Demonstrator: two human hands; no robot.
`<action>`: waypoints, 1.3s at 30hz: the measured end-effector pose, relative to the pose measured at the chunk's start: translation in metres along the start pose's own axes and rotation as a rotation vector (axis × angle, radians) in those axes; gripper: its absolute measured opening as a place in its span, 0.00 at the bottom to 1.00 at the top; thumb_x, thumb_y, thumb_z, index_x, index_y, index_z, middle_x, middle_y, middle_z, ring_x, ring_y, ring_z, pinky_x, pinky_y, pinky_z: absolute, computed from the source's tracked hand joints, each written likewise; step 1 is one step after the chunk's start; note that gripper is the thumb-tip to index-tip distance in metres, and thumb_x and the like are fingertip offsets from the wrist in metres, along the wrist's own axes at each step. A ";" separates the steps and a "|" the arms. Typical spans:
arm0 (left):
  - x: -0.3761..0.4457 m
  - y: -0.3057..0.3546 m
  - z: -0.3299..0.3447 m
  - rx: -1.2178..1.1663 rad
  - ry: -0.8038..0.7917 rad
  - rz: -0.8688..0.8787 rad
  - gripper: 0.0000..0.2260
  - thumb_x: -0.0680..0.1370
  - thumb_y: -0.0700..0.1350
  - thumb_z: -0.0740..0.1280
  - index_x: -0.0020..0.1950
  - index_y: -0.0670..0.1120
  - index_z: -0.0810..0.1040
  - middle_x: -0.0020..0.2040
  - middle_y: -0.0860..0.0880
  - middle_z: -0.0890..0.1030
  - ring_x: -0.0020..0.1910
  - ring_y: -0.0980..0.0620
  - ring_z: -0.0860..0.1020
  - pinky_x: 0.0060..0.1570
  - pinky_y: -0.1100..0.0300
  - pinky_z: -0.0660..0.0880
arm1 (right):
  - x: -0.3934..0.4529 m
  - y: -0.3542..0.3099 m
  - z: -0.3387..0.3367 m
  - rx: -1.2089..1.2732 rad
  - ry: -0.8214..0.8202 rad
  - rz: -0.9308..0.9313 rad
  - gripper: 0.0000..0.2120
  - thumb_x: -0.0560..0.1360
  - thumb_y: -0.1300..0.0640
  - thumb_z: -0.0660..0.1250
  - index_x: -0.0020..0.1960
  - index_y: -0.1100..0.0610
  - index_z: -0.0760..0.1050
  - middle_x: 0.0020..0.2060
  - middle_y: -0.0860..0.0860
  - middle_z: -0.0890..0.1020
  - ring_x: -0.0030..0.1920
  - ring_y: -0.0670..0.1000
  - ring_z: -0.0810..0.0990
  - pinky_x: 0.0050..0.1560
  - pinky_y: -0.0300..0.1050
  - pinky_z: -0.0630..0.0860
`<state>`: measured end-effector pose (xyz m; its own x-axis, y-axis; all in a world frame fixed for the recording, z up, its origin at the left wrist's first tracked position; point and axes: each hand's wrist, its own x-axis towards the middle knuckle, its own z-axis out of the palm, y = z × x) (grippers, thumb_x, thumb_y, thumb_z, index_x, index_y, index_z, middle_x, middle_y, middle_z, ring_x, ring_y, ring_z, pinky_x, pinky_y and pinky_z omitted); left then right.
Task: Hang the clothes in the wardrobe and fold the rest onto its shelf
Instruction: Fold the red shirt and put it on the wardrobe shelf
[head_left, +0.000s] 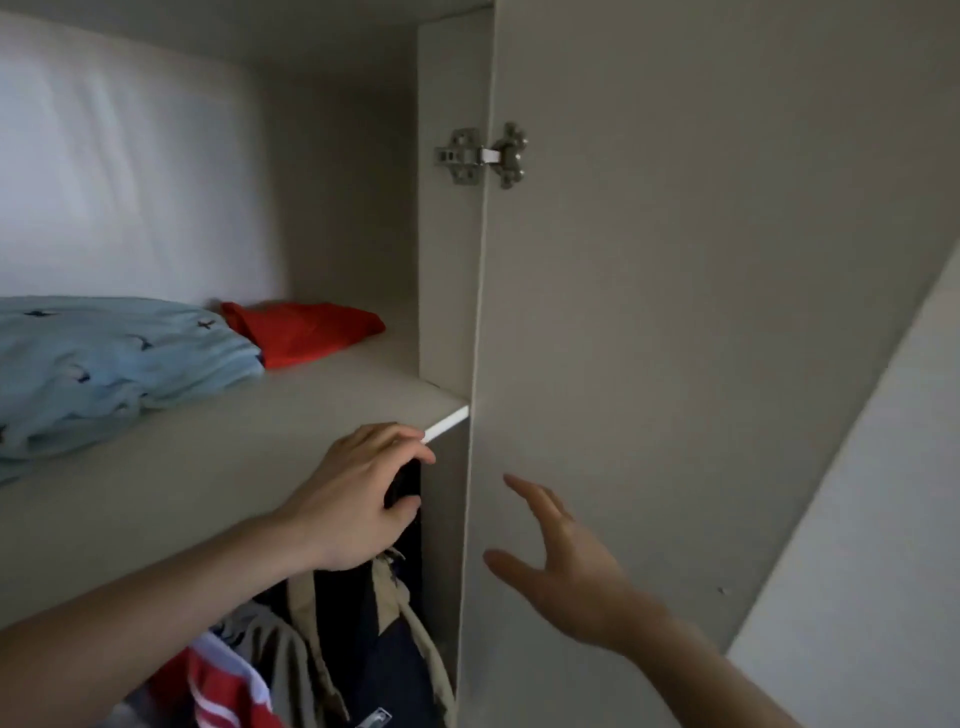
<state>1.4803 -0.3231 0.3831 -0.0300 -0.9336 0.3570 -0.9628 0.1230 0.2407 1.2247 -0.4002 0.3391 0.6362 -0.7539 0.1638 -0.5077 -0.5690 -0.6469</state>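
Note:
I am looking into an open wardrobe. On its shelf (218, 467) a folded light blue patterned garment (98, 364) lies at the left, with a red garment (306, 332) behind it. Below the shelf hang a beige jacket (306, 644), a dark navy garment (384, 654) and a red-and-white striped one (218, 691). My left hand (353, 493) is at the shelf's front edge, its fingers and thumb curled around a small dark thing (404, 486) at the top of the hanging clothes; I cannot tell what it is. My right hand (566, 561) hovers with spread fingers beside the door.
The open wardrobe door (701, 312) stands at the right, fixed by a metal hinge (483, 156) to the side panel (447, 260). A pale wall (857, 519) shows beyond the door's edge. The right part of the shelf is bare.

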 end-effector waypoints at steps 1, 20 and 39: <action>0.001 0.029 0.007 -0.041 -0.007 0.045 0.17 0.80 0.51 0.69 0.68 0.58 0.73 0.73 0.61 0.67 0.75 0.60 0.61 0.73 0.62 0.57 | -0.028 0.015 -0.019 0.002 0.048 0.033 0.37 0.77 0.36 0.68 0.81 0.38 0.54 0.75 0.35 0.62 0.73 0.38 0.64 0.69 0.34 0.60; -0.059 0.618 0.210 -0.643 -0.482 0.738 0.17 0.78 0.56 0.71 0.66 0.64 0.73 0.69 0.73 0.66 0.71 0.71 0.63 0.56 0.77 0.67 | -0.630 0.168 -0.225 -0.017 0.767 0.819 0.32 0.78 0.40 0.70 0.77 0.34 0.59 0.71 0.30 0.65 0.65 0.24 0.65 0.61 0.28 0.66; -0.108 1.022 0.369 -0.657 -0.889 1.274 0.19 0.74 0.64 0.67 0.64 0.67 0.72 0.67 0.73 0.67 0.70 0.70 0.67 0.63 0.69 0.69 | -0.947 0.221 -0.297 -0.037 1.266 1.360 0.30 0.77 0.40 0.70 0.74 0.32 0.60 0.72 0.28 0.62 0.70 0.34 0.67 0.72 0.45 0.70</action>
<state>0.4003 -0.2206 0.2572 -0.9969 0.0043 0.0786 0.0516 0.7900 0.6110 0.3372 0.0903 0.2618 -0.9179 -0.3966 0.0111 -0.2552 0.5687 -0.7820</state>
